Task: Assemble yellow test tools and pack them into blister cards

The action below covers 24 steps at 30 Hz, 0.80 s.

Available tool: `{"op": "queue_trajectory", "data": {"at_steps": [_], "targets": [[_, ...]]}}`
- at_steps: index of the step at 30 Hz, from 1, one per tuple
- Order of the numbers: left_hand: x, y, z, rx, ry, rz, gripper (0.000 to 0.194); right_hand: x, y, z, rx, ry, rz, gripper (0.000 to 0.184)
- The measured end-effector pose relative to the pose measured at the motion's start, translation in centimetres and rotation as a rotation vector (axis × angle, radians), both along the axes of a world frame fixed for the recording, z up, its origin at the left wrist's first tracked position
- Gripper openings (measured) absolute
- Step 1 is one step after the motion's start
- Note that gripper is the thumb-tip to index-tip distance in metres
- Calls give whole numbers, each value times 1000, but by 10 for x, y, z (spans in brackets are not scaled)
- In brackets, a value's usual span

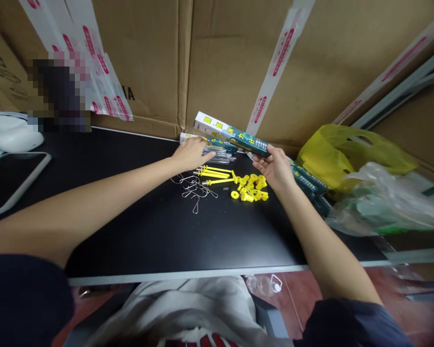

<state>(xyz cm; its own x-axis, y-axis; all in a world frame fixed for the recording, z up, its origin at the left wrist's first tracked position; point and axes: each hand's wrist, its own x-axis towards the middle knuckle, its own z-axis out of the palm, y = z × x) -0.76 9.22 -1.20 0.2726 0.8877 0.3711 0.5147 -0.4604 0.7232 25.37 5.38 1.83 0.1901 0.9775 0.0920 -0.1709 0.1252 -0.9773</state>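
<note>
My right hand (277, 168) grips the right end of a slim printed box (231, 134), white at one end and dark green at the other; the box is tilted, its left end higher. My left hand (191, 154) lies with its fingers stretched over a second similar box (222, 143) and beside some clear plastic tubes (219, 155). Whether it presses on the box or the tubes I cannot tell. Just in front are yellow rods (217, 173) with metal tips, a tangle of bent wire hooks (195, 189), a small spring (225, 189) and a pile of small yellow plastic parts (251, 187).
More green boxes (309, 180) lie beyond my right wrist, next to a yellow plastic bag (332, 149) and a clear bag (386, 202). A phone (14, 180) lies on the black table (188, 241) at left. Large taped cartons (224, 62) stand behind.
</note>
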Motion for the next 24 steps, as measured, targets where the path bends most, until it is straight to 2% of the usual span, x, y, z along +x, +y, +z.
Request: {"op": "queue_trajectory", "data": {"at_steps": [3, 6, 11, 16, 24], "targets": [[17, 18, -11, 20, 182, 29, 61, 2, 7, -4, -21, -23, -14, 47], [19, 26, -19, 30, 281, 51, 69, 1, 18, -6, -70, -93, -41, 45], [9, 17, -21, 42, 348, 40, 68, -7, 48, -5, -131, -202, -53, 37], [1, 1, -17, 150, 574, -23, 70, -20, 69, -8, -174, -294, -39, 36], [-6, 3, -22, 191, 529, 5, 64, -32, 80, -18, -228, -511, 6, 29]]}}
